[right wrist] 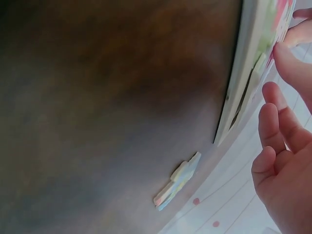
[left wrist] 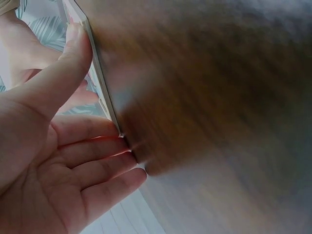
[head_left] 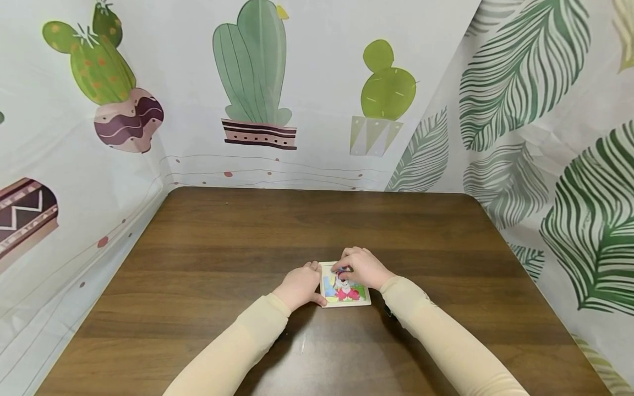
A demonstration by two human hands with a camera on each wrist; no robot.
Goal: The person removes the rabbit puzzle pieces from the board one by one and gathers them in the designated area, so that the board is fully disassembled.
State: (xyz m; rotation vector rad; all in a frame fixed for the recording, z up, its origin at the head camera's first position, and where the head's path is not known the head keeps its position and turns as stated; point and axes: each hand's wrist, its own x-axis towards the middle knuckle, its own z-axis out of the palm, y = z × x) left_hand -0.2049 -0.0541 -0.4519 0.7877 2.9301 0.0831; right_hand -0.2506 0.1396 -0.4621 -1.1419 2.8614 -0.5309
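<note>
A small picture puzzle (head_left: 346, 295) in a pale wooden frame lies on the table, showing a cartoon figure with red, blue and green around it. My left hand (head_left: 300, 285) rests along the frame's left side. Its thumb (left wrist: 75, 46) presses the rim while the straight fingers (left wrist: 109, 187) touch the table beside the edge. Over the upper part of the puzzle, my right hand (head_left: 365, 267) pinches a dark-coloured puzzle piece (head_left: 345, 269) between thumb and finger; the hand partly hides it. In the right wrist view, the other fingers of my right hand are loosely bent.
Another puzzle piece (right wrist: 178, 181) lies loose on the table near the frame, hidden from the head view. The brown wooden table (head_left: 223, 236) stretches around the puzzle. Behind it hangs a white cloth (head_left: 322, 71) printed with cacti and leaves.
</note>
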